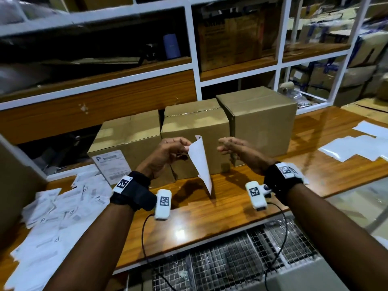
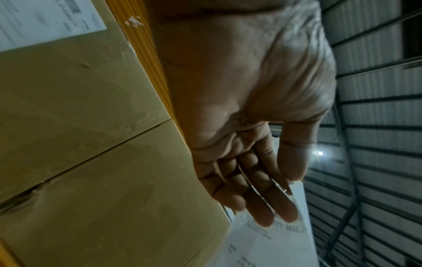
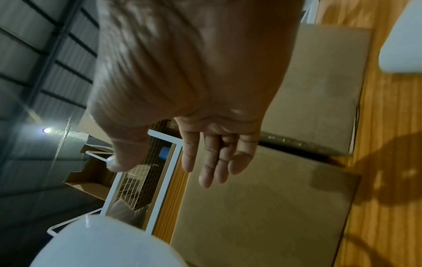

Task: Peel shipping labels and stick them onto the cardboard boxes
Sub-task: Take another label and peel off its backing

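Observation:
Three cardboard boxes stand in a row on the wooden table [image 1: 210, 215]. The left box [image 1: 128, 137] carries a printed shipping label [image 1: 111, 164] on its front; the middle box [image 1: 195, 127] and right box [image 1: 262, 118] show bare fronts. My left hand [image 1: 186, 147] pinches the top corner of a white label sheet [image 1: 199, 162], which hangs in front of the middle box. In the left wrist view my left hand [image 2: 287, 195] holds this label sheet [image 2: 274, 240] between thumb and fingers. My right hand [image 1: 222, 147] hovers just right of the sheet, fingers relaxed, holding nothing; the right wrist view shows the right hand [image 3: 160, 171] empty too.
A loose pile of printed labels [image 1: 52, 217] covers the table's left end. Blank white sheets [image 1: 352, 148] lie at the right. White-framed shelves [image 1: 195, 59] with stored cartons rise behind the boxes. Wire mesh [image 1: 220, 263] sits below the table's front edge.

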A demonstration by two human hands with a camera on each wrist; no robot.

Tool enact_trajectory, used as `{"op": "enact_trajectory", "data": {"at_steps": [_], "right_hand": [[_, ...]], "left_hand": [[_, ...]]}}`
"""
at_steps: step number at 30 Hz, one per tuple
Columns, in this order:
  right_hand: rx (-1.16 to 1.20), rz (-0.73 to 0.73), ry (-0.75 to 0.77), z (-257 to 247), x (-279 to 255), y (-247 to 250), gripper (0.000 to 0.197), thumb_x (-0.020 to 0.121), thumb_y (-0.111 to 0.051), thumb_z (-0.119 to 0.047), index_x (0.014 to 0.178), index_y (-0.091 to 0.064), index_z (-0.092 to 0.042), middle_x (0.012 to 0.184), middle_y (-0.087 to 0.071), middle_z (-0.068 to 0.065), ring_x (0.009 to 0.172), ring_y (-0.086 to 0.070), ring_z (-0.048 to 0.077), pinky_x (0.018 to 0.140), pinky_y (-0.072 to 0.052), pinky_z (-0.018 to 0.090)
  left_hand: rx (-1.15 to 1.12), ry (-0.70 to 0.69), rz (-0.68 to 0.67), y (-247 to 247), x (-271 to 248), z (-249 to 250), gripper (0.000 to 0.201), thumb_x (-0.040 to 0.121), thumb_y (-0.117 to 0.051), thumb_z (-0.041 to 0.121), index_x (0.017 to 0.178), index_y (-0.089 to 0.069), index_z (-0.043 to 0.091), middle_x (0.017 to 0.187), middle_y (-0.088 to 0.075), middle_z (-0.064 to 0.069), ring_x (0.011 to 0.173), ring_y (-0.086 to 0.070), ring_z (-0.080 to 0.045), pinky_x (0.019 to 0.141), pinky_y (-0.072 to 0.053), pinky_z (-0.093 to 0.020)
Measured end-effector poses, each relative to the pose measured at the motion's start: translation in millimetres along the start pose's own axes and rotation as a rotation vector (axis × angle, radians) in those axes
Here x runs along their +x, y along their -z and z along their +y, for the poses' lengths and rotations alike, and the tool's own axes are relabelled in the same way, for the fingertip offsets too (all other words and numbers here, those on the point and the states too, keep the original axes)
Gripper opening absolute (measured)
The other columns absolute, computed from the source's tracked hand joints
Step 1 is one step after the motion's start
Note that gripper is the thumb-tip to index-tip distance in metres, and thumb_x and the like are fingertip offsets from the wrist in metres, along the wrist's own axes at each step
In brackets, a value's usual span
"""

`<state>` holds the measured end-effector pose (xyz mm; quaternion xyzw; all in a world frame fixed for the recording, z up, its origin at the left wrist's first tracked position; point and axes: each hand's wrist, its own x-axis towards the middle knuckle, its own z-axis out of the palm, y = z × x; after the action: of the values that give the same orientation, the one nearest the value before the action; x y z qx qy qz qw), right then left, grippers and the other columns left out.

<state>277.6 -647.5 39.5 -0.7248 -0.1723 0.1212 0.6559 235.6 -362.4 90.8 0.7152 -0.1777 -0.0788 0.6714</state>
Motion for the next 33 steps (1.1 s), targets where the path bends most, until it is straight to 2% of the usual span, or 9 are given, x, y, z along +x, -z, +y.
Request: {"op": "enact_trajectory", "data": {"at_steps": [5,7,9,12,15,20,26,30,33], "right_hand": [[0.068,-0.231,-0.015,-3,10,-37,0.069,0.094,-0.046,-0.061,0.152,-0.045,-0.024,0.137,-0.067,-0.001,0.130,-0.058,0.017,0.109,-0.039,0.043],[0.154,-0.303,-0.013,-4,13,-47,0.080,0.087,-0.060,-0.065,0.152,-0.046,-0.020,0.131,-0.069,0.003,0.123,-0.061,0.021,0.106,-0.040,0.045],[0.255,-0.339,-0.024,-4,14,-55,0.087,0.081,-0.075,-0.059,0.150,-0.048,-0.014,0.126,-0.067,0.009,0.112,-0.060,0.023,0.099,-0.043,0.042],[0.299,-0.354,-0.033,-2,16,-67,0.059,0.092,-0.066,-0.035,0.144,-0.053,-0.011,0.121,-0.061,0.013,0.111,-0.052,0.031,0.097,-0.043,0.046],[0.375,-0.370,-0.028,-2,15,-74,0.048,0.089,-0.069,-0.024,0.133,-0.058,-0.009,0.111,-0.067,0.006,0.101,-0.060,0.023,0.094,-0.050,0.042],[0.336,-0.199,0.020,-2,13,-74,0.019,0.096,-0.066,-0.012,0.115,-0.067,-0.009,0.114,-0.074,0.007,0.106,-0.070,0.022,0.088,-0.061,0.034],[0.177,0.059,0.111,0,11,-73,0.017,0.090,-0.076,-0.014,0.105,-0.073,-0.006,0.104,-0.076,0.008,0.094,-0.070,0.021,0.072,-0.057,0.028],[0.085,0.154,0.161,-1,12,-75,0.021,0.088,-0.078,-0.015,0.104,-0.073,-0.003,0.106,-0.075,0.017,0.089,-0.070,0.023,0.069,-0.056,0.031],[0.053,0.182,0.196,-2,9,-74,0.021,0.089,-0.077,-0.013,0.105,-0.072,0.000,0.107,-0.075,0.019,0.089,-0.071,0.021,0.069,-0.057,0.028]], "left_hand": [[0.023,-0.017,-0.031,16,-6,11,0.019,0.086,-0.057,0.015,0.092,-0.074,0.018,0.091,-0.070,-0.001,0.088,-0.063,-0.014,0.079,-0.051,-0.029],[0.038,-0.021,-0.018,24,-9,13,0.018,0.087,-0.057,0.015,0.092,-0.075,0.019,0.092,-0.071,-0.001,0.088,-0.064,-0.014,0.079,-0.051,-0.030],[0.042,-0.023,-0.005,31,-12,12,0.017,0.087,-0.058,0.014,0.092,-0.074,0.018,0.091,-0.070,0.000,0.086,-0.063,-0.013,0.076,-0.051,-0.028],[0.042,-0.029,-0.007,39,-16,12,0.017,0.087,-0.059,0.013,0.091,-0.075,0.018,0.087,-0.071,0.000,0.082,-0.064,-0.011,0.069,-0.053,-0.023],[0.050,-0.033,0.001,47,-19,12,0.014,0.086,-0.064,0.015,0.094,-0.075,0.015,0.088,-0.071,-0.002,0.081,-0.065,-0.010,0.068,-0.053,-0.022],[0.161,0.008,0.134,60,-22,5,0.016,0.092,-0.067,0.016,0.104,-0.076,0.009,0.094,-0.075,-0.006,0.084,-0.067,-0.013,0.068,-0.054,-0.023],[0.136,0.101,0.346,60,-29,-20,0.030,0.083,-0.081,0.017,0.112,-0.074,0.014,0.109,-0.077,-0.008,0.093,-0.068,-0.013,0.071,-0.049,-0.027],[0.021,0.121,0.442,53,-29,-28,0.035,0.077,-0.086,0.014,0.108,-0.071,0.013,0.097,-0.074,-0.006,0.088,-0.069,-0.015,0.066,-0.050,-0.026],[-0.012,0.138,0.421,56,-31,-31,0.033,0.078,-0.084,0.008,0.108,-0.070,0.011,0.094,-0.071,-0.006,0.085,-0.067,-0.016,0.068,-0.051,-0.025]]}}
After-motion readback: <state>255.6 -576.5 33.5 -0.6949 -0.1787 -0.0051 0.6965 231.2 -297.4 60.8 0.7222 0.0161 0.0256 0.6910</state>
